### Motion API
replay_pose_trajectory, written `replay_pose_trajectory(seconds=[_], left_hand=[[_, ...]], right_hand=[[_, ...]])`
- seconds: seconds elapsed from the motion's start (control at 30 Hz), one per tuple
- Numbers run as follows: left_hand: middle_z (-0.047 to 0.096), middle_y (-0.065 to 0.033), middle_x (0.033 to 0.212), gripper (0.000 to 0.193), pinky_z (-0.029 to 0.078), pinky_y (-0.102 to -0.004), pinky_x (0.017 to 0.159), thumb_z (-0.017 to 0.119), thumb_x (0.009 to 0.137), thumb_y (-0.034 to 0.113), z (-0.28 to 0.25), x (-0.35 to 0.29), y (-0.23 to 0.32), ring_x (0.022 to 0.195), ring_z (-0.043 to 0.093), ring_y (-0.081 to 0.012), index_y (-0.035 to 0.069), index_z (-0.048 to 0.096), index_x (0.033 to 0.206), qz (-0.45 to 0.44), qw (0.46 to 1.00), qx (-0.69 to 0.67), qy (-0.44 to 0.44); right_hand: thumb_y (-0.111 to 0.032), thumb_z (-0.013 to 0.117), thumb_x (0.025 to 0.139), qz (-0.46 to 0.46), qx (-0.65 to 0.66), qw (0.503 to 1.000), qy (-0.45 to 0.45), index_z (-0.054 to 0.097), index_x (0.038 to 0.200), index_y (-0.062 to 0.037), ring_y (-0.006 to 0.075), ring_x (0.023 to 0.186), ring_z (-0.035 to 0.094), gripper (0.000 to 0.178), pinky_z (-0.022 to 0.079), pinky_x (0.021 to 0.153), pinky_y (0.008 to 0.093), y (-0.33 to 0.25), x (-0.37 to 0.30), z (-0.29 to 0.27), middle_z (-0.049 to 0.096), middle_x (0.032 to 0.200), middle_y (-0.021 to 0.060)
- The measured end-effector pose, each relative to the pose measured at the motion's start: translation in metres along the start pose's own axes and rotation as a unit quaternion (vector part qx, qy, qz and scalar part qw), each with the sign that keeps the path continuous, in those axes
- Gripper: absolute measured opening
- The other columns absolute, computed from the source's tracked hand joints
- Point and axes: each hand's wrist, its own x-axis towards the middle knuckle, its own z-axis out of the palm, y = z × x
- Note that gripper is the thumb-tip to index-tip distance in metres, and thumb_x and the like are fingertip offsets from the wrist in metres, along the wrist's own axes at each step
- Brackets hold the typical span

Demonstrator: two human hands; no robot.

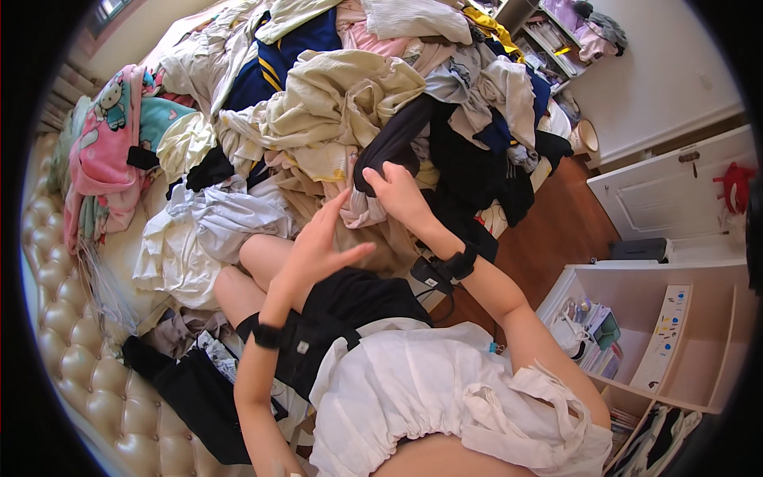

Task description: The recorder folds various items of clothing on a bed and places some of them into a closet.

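My right hand (401, 200) is closed on the edge of a dark, nearly black garment (391, 143), which stretches up and away from my fingers over the pile. My left hand (319, 238) is beside it, fingers stretched out and thumb apart, with nothing in it. Just beyond my hands lies a heap of clothes, with a cream garment (342, 91) on top and a pale pink striped piece (366, 208) below the dark one. Black clothing (465, 171) spreads to the right. Near my knees rests a crumpled white garment (238, 216).
A tufted beige headboard (87, 350) runs along the left. A pink blanket-like cloth (107, 151) hangs at far left. Right of the bed are wooden floor (556, 219), a white cabinet door (675, 187) and open shelves (715, 318) with books. Black clothing (203, 397) lies at lower left.
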Motion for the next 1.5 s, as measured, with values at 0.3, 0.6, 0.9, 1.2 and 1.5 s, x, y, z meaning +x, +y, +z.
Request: replay_pose_trajectory(seconds=[0.3, 0.6, 0.9, 1.2, 1.5], left_hand=[[0.052, -0.0261, 0.109, 0.076, 0.041, -0.0367, 0.086, 0.072, 0.067, 0.026, 0.037, 0.056, -0.02, 0.103, 0.052, -0.0332, -0.005, 0.031, 0.123, -0.018, 0.995, -0.092, 0.041], [0.056, -0.0189, 0.066, 0.045, 0.042, -0.0407, 0.059, 0.064, 0.066, 0.017, 0.008, 0.023, 0.026, 0.068, 0.056, -0.0372, -0.003, 0.05, 0.103, 0.083, 0.985, 0.109, 0.107], [0.059, -0.0116, 0.063, 0.024, 0.044, -0.0281, 0.054, 0.062, 0.058, 0.004, -0.067, -0.137, 0.052, 0.058, 0.061, -0.0243, 0.0, 0.061, 0.081, -0.041, 0.993, 0.06, 0.098], [0.058, -0.004, 0.066, 0.024, 0.04, -0.0221, 0.052, 0.047, 0.07, -0.002, -0.052, -0.172, 0.002, 0.056, 0.053, -0.0108, 0.001, 0.06, 0.091, -0.234, 0.954, -0.005, 0.189], [0.038, -0.02, 0.13, 0.089, 0.03, -0.041, 0.098, 0.069, 0.068, 0.044, -0.008, -0.07, -0.062, 0.121, 0.036, -0.0371, -0.001, 0.027, 0.132, -0.119, 0.919, 0.319, 0.199]], right_hand=[[-0.02, 0.06, 0.081, 0.071, 0.207, 0.975, -0.024, 0.05, 0.058, -0.004, 0.0055, 0.044, 0.041, 0.03, 0.031, 0.039, 0.0256, -0.006, 0.005, -0.013, 0.047, 0.053, -0.0021], [-0.02, 0.059, 0.083, 0.079, 0.268, 0.96, -0.011, 0.05, 0.058, -0.0035, 0.0028, 0.049, 0.037, 0.032, 0.03, 0.041, 0.0246, -0.048, -0.05, -0.037, 0.045, 0.054, -0.0031], [-0.025, 0.057, 0.085, 0.001, 0.283, 0.832, -0.478, 0.064, 0.078, 0.0001, 0.0056, 0.055, 0.05, 0.027, 0.039, 0.049, 0.0213, -0.112, -0.101, 0.016, 0.059, 0.066, 0.0015], [-0.049, 0.047, 0.086, 0.105, 0.232, 0.871, -0.42, 0.066, 0.088, -0.0078, 0.0115, 0.074, 0.059, 0.045, 0.045, 0.064, 0.0235, -0.019, -0.042, 0.044, 0.065, 0.088, 0.0029], [-0.036, 0.049, 0.088, 0.123, 0.169, 0.902, -0.378, 0.066, 0.092, -0.0069, 0.0098, 0.078, 0.058, 0.034, 0.043, 0.068, 0.0227, 0.021, -0.042, 0.026, 0.065, 0.087, 0.0026]])
